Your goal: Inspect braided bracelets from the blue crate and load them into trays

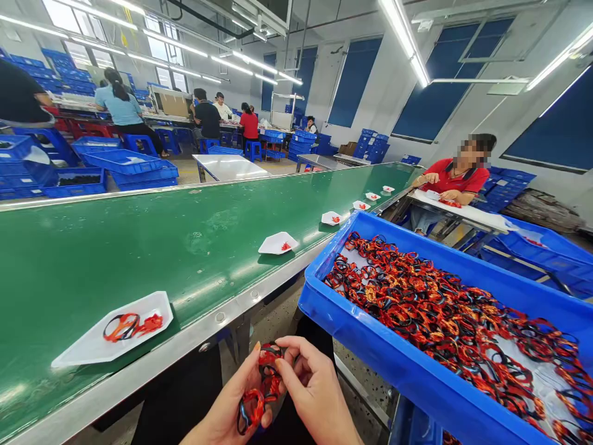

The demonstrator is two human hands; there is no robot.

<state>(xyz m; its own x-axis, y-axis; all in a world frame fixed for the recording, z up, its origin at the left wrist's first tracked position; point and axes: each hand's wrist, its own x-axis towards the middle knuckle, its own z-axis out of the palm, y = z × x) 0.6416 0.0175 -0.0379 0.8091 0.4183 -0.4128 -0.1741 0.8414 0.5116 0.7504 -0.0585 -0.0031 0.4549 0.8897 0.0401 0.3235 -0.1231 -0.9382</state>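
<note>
At the bottom middle, my left hand (236, 395) is closed around a few red-and-black ring-shaped pieces (251, 408), which partly stick out between its fingers. Thumb and fingers of my right hand (312, 383) pinch at one of these rings near the left fingertips. What the pieces are exactly is too small to tell. Ahead and to the left, a white diamond-shaped tray (88, 346) lies on the green conveyor belt (204, 241) with a similar ring and a red piece in it. On my right, a blue bin (375, 340) holds a heap of the same rings.
Farther along the belt sit several more white trays (271, 244) with small red pieces. The belt's metal edge (185, 346) runs just beyond my hands. A co-worker in a red top (458, 176) sits at a side table at right. Stacked blue crates (134, 164) and other people are behind.
</note>
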